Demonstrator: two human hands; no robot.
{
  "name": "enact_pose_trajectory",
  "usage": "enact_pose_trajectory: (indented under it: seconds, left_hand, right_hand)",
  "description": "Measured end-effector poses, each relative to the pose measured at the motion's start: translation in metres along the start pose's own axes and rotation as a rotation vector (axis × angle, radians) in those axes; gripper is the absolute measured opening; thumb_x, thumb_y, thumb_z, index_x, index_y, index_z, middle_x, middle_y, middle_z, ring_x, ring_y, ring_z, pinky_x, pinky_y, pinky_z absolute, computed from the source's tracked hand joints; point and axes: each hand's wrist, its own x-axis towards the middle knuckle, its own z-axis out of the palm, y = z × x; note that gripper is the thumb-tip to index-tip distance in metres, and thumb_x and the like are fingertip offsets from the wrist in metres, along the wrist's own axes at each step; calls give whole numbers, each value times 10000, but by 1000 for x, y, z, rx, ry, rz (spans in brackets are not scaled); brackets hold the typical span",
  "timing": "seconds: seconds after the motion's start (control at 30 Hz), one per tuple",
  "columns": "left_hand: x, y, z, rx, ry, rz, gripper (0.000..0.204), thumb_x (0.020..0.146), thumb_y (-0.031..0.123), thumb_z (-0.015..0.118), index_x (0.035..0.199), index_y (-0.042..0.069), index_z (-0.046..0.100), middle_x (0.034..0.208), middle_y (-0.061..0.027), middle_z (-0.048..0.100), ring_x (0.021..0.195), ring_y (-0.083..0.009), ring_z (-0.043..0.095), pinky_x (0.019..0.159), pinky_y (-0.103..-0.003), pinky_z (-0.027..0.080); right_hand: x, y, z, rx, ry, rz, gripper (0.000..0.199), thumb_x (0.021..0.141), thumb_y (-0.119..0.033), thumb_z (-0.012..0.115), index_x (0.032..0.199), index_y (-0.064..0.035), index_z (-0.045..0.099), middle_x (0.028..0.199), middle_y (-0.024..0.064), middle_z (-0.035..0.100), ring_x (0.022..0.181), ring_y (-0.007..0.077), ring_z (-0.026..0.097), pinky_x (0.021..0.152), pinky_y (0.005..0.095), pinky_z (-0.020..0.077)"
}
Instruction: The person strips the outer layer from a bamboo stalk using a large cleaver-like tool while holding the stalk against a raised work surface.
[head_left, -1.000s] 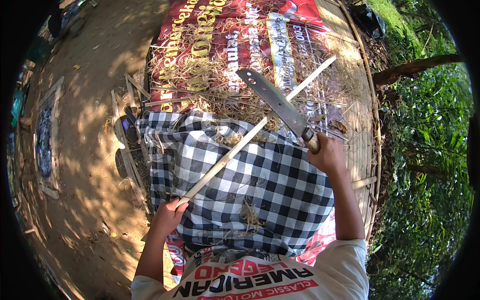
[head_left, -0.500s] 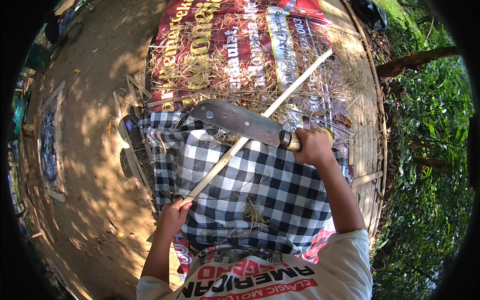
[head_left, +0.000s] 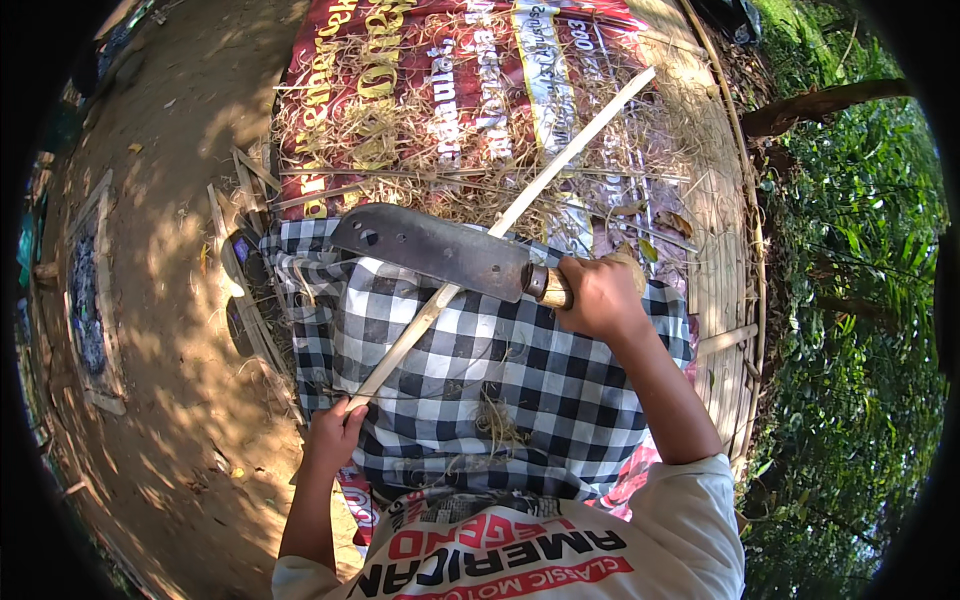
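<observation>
blade [head_left: 430, 250] has been swung round from pointing away to lying flat across the stick [head_left: 500, 225], edge set on it over the lap. right hand [head_left: 597, 295] is closed tight on the knife handle [head_left: 548, 285]. left hand [head_left: 335, 438] is closed round the stick's near end, as before. stick runs diagonally from the left hand, over the checked cloth [head_left: 520, 390], out above the red banner [head_left: 450, 90] and shavings [head_left: 420, 150]. judged: lift is over, a shaving cut is being set up.
</observation>
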Motion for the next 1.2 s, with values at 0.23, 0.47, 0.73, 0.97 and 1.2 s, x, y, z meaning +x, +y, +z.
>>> enact_pose_trajectory:
  seconds: [0.23,0.47,0.73,0.97,1.2]
  left_hand:
    - [2,5,3,-24,19,-1,339,936,328,564,918,-5,624,654,-208,608,646,-406,619,539,-421,459]
    - [0,10,-1,-1,33,11,352,935,344,562,922,-2,623,659,-226,598,660,-432,606,541,-434,456]
    - [-1,-8,10,11,101,71,379,933,369,562,945,-4,623,666,-231,601,663,-441,607,563,-474,457]
    - [4,4,4,40,40,36,359,933,361,566,937,6,625,611,-209,579,606,-419,596,529,-456,440]
    - [-1,-2,5,41,44,13,319,927,313,583,933,-3,621,643,-228,588,657,-428,603,541,-448,448]
  right_hand:
    - [-2,-7,-11,31,-19,210,209,667,-230,683,788,-84,597,680,135,647,655,342,644,619,456,511]
    - [5,35,-10,-67,-5,140,222,637,-195,665,807,-67,602,722,153,654,651,349,641,615,435,517]
    - [11,14,-25,-45,-74,20,226,652,-207,668,808,-63,591,692,157,652,650,354,646,623,440,521]
    - [8,46,-19,8,35,215,244,649,-212,663,844,-72,620,717,176,656,670,368,643,648,453,520]
    - [16,37,-25,-67,-55,130,217,643,-206,653,805,-71,603,677,176,644,657,362,645,642,464,519]
